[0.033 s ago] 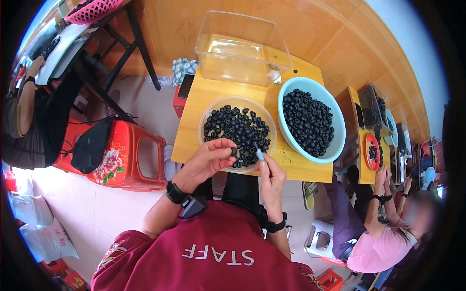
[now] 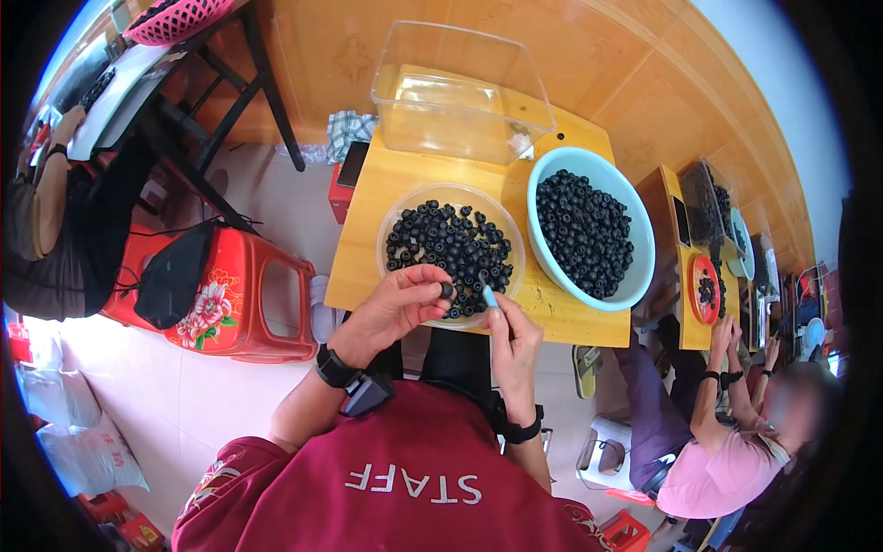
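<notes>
Over the near edge of a shallow clear round tray (image 2: 386,204), my left hand (image 2: 397,308) pinches one small black round piece (image 2: 447,290) between thumb and fingertips. My right hand (image 2: 515,345), just to its right, grips a slim tool with a light-blue handle (image 2: 489,296). The tool's grey tip points away from me, apart from the pinched piece; its exact kind is unclear. Several loose black ring-like pieces (image 2: 441,230), many with a hole in the middle, lie in the tray beneath both hands.
On the yellow wooden table (image 2: 359,248), a light-blue basin (image 2: 641,262) heaped with black pieces stands right of the tray. A clear rectangular bin (image 2: 460,92) sits behind. A red stool (image 2: 230,285) is at left. Co-workers sit at both sides; one wears a pink shirt (image 2: 717,478).
Both hands keep their grips. The black piece in my left hand has shifted very slightly right, and the tool has moved a touch left toward it.
</notes>
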`<state>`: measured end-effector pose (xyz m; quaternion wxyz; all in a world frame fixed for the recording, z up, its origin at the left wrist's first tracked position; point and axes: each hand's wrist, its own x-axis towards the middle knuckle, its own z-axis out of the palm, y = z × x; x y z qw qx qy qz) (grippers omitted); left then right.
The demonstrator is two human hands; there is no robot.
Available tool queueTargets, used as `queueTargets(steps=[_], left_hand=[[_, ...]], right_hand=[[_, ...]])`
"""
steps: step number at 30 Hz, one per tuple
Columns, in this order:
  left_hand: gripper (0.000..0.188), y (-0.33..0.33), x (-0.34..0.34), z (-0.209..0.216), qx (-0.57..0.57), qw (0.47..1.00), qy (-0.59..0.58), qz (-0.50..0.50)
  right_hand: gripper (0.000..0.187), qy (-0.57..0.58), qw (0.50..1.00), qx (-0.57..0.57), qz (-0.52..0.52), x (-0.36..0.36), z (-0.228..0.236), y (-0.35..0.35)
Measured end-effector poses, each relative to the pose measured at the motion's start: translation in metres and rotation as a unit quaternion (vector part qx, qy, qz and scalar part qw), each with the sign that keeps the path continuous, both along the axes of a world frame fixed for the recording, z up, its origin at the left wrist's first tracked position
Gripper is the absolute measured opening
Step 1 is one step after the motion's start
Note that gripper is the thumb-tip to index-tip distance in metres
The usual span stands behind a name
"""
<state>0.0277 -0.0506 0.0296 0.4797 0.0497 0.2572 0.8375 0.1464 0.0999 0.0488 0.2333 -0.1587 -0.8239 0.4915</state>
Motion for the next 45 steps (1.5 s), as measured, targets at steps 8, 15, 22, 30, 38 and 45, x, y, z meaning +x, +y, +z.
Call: queueTargets(steps=[8,15,22,30,38,45], left_hand=[[0.015,-0.002,0.003,0.006,-0.008,1.0,0.021,-0.003],[0.014,-0.001,0.005,0.006,0.011,1.0,0.027,-0.006],[0.014,0.0,0.006,0.007,0.012,1.0,0.026,-0.008],[0.011,0.0,0.006,0.004,0.004,1.0,0.007,-0.012],[0.007,-0.005,0.005,0.009,0.026,0.999,0.013,-0.031],[0.008,-0.007,0.011,0.02,0.068,0.995,0.036,-0.058]], right_hand=[[0.02,0.022,0.987,0.137,0.082,0.003,0.02,-0.009],[0.019,0.035,0.986,0.136,0.09,0.002,0.022,-0.011],[0.02,0.034,0.985,0.145,0.082,0.003,0.022,-0.01],[0.023,0.027,0.985,0.152,0.079,0.004,0.021,-0.008],[0.021,0.036,0.978,0.195,0.06,-0.003,0.013,-0.003],[0.018,0.004,0.998,0.06,-0.002,-0.005,0.012,0.012]])
